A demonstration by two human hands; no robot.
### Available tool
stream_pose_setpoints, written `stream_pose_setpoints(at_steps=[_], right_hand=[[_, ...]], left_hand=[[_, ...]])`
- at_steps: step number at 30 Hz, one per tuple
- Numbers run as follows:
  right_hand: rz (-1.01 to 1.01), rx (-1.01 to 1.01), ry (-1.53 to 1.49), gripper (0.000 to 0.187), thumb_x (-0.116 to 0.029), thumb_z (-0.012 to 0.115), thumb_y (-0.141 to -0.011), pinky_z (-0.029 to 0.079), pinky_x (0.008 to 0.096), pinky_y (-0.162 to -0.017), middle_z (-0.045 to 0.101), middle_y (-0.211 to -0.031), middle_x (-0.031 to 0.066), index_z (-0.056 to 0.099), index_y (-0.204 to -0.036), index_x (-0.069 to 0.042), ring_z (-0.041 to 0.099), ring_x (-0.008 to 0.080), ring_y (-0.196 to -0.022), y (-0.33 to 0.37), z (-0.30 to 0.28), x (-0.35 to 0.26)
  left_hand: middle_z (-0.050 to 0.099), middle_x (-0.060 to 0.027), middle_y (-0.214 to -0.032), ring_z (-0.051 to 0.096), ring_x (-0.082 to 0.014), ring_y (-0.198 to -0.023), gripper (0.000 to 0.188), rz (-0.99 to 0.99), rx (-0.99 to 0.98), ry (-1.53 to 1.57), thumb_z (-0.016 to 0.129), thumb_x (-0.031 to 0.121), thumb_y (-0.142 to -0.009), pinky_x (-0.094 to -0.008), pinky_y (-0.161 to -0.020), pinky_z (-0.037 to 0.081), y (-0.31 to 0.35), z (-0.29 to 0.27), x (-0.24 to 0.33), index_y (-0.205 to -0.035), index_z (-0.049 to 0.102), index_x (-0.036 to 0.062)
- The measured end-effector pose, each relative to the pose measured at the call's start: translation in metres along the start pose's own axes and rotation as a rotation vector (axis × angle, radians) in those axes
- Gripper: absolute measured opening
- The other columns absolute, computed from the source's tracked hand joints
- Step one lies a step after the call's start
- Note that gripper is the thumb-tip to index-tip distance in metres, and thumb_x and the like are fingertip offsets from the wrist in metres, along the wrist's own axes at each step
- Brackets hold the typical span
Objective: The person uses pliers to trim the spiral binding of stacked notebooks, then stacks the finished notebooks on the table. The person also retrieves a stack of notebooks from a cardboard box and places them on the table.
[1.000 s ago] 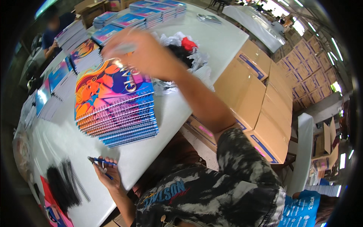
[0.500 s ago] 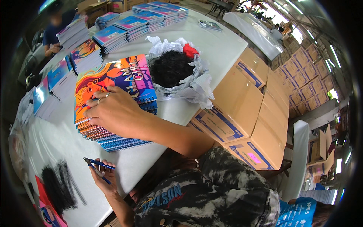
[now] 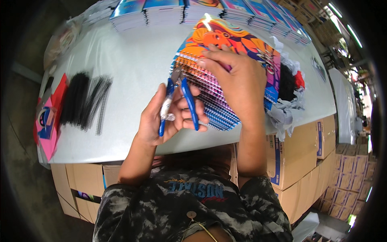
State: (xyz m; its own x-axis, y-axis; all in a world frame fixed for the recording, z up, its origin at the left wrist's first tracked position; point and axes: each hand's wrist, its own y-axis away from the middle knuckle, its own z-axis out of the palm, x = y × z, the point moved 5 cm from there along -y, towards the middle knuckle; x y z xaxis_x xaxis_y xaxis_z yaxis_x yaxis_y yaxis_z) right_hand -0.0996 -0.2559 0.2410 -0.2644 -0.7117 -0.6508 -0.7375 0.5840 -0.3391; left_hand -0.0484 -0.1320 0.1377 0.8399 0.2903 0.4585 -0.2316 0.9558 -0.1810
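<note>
One stack of spiral-bound notebooks [image 3: 217,103], on the pale worktop [image 3: 133,60], bound edges toward the body; right hand [image 3: 246,72] over its top cover, fingers bent, whether gripping we cannot tell; left hand [image 3: 151,123] gripping blue-handled pliers [image 3: 189,101], handles spread; step, we judge: pliers poised at the bindings; next move calls for tips clear of covers; leftward, black coils [image 3: 82,101]; beyond, more notebook stacks [image 3: 165,14]; rightward, below, cartons [image 3: 296,153].

You've got open tabletop [image 3: 129,72] between the black coils [image 3: 76,101] and your left hand [image 3: 152,119], but notebook stacks [image 3: 164,17] wall off the far edge and crumpled paper [image 3: 282,115] crowds the right of your spiral notebooks [image 3: 209,86].
</note>
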Motion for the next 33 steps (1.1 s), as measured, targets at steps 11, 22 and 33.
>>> stream_pose_setpoints(at_steps=[11, 22, 33], right_hand=[[-0.056, 0.052, -0.038, 0.022, -0.024, 0.070, -0.078, 0.048, 0.0251, -0.083, 0.070, -0.096, 0.0102, 0.072, -0.093, -0.008, 0.066, 0.0169, -0.093, -0.001, 0.004, 0.008], [-0.143, 0.017, 0.101, 0.033, -0.026, 0.077, -0.071, 0.047, 0.0267, -0.086, 0.068, -0.103, 0.0100, 0.070, -0.098, -0.008, 0.065, 0.0182, -0.097, 0.003, 0.001, 0.002], [-0.152, 0.004, 0.073, 0.035, -0.027, 0.077, -0.071, 0.048, 0.0264, -0.082, 0.069, -0.102, 0.0093, 0.070, -0.100, -0.007, 0.066, 0.0178, -0.092, 0.003, 0.005, 0.010]], left_hand=[[0.056, -0.0169, -0.090, 0.061, -0.0313, -0.082, 0.066, -0.084, 0.062, 0.009, 0.022, 0.055, -0.096, -0.0483, -0.072, 0.055, -0.001, 0.007, 0.016, -0.121, 0.045, -0.0009], [0.064, -0.0154, -0.089, 0.064, -0.0261, -0.077, 0.056, 0.049, 0.617, -1.359, 0.031, 0.050, -0.097, -0.0363, -0.066, 0.048, 0.008, 0.006, 0.033, -0.111, 0.050, -0.0003], [0.062, -0.0131, -0.081, 0.065, -0.0257, -0.078, 0.063, -0.117, 0.513, -0.744, 0.029, 0.055, -0.096, -0.0355, -0.065, 0.051, 0.017, -0.007, 0.027, -0.111, 0.051, -0.0026]])
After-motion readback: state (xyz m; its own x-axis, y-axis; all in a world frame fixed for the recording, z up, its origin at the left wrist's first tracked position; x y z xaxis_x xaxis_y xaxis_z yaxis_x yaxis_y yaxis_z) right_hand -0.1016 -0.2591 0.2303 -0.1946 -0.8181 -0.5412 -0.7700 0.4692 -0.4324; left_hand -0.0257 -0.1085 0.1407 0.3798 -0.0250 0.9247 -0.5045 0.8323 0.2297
